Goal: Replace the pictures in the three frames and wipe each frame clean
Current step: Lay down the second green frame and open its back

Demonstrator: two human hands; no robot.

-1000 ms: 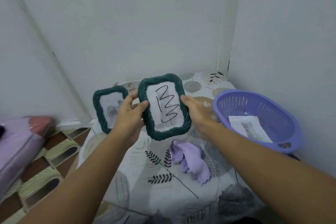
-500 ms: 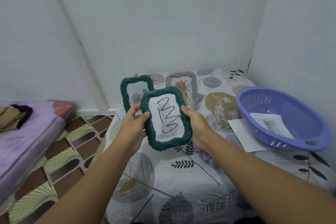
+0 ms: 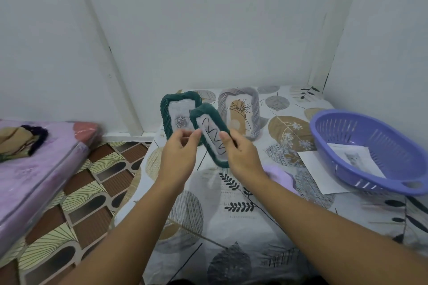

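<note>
Held frame: the dark green, rope-edged rectangular picture frame with a black zigzag scribble on its glass (image 3: 212, 137) is lifted off the leaf-print tablecloth (image 3: 231, 227), turned edge-on, probably to reach its back.
Right hand (image 3: 242, 157): fingers curled round the held frame's right edge, thumb on the front.
Left hand (image 3: 179, 157): fingers loosely apart, thumb tip just touching the held frame's left edge; nothing gripped.
Standing frames: a second green frame (image 3: 177, 114) just behind the held frame to the left, a grey frame (image 3: 240, 113) behind to the right.
Lilac cloth (image 3: 281, 177): on the tablecloth below and right of the held frame, ready for wiping.
Purple plastic basket (image 3: 370, 152): well right of the held frame, holding a printed picture (image 3: 356, 158).
</note>
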